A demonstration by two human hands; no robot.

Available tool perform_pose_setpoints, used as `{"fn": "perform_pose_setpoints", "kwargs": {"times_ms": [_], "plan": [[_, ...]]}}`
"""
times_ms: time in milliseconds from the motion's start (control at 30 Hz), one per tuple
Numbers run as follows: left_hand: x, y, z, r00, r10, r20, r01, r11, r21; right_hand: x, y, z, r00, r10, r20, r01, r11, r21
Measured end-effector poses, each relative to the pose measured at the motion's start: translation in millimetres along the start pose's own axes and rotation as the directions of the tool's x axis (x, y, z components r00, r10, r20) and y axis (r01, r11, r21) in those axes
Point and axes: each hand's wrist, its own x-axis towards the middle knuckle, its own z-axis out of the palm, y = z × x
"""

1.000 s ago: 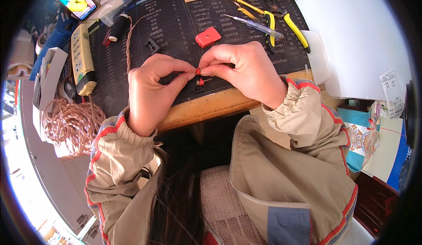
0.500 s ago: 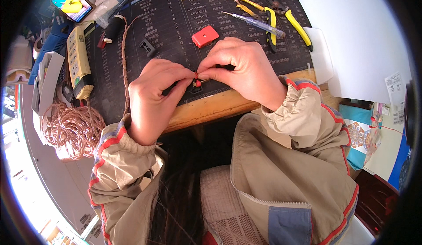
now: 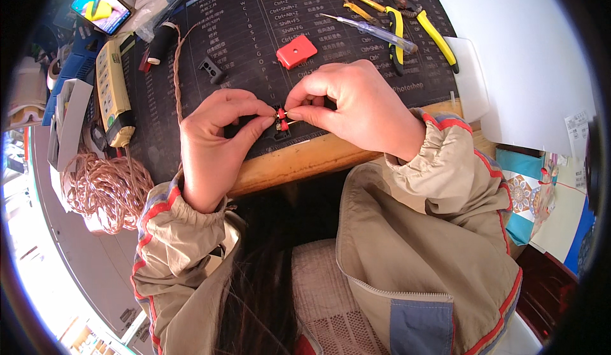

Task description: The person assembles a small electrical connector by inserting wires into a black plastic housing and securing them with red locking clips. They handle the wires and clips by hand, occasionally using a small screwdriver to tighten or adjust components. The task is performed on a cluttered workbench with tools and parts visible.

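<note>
Red-and-black part [image 3: 283, 126]: tiny, between both hands' fingertips, at the dark mat [image 3: 242, 43] near the table's wooden edge [image 3: 305, 154].
Left hand [image 3: 216, 129]: thumb and forefinger pinching its left side.
Right hand [image 3: 356, 103]: likewise, right side (exact contact too small to tell).
Risk: uneven finger pressure could tilt it; a slipped pinch might flick pieces off the edge.
Red block [image 3: 297, 52]: smooth, boxy, plastic-looking, small hole.
Cable coil [image 3: 111, 192]: copper-brown, twisted strands.

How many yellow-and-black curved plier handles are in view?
2: left handle, overlapped by the clear-handled screwdriver; right handle, near the right edge of the black printed mat. No others visible.
</note>
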Motion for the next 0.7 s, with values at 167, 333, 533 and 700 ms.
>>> {"fn": "perform_pose_setpoints", "kwargs": {"times_ms": [167,333,533,700], "plan": [[-1.1,-1.0,-1.2,1.000,-0.031,0.003,0.031,0.999,-0.040,-1.5,1.7,-3.0,1.000,0.015,0.000,-0.015,1.000,-0.019],[-1.5,-4.4,-1.7,1.000,-0.023,-0.007,0.022,0.993,-0.115,-2.2,-0.4,-4.4,0.992,0.125,-0.032,-0.122,0.987,0.102],[-2.3,-4.3,-1.3,1.000,-0.021,-0.011,0.019,0.991,-0.134,-5.2,-5.9,-5.5,0.993,0.117,-0.011,-0.115,0.987,0.110],[-2.7,-4.1,1.0,1.000,-0.007,-0.022,0.004,0.991,-0.134,-4.2,-1.2,1.5,0.998,0.025,-0.051,-0.020,0.995,0.095]]}}
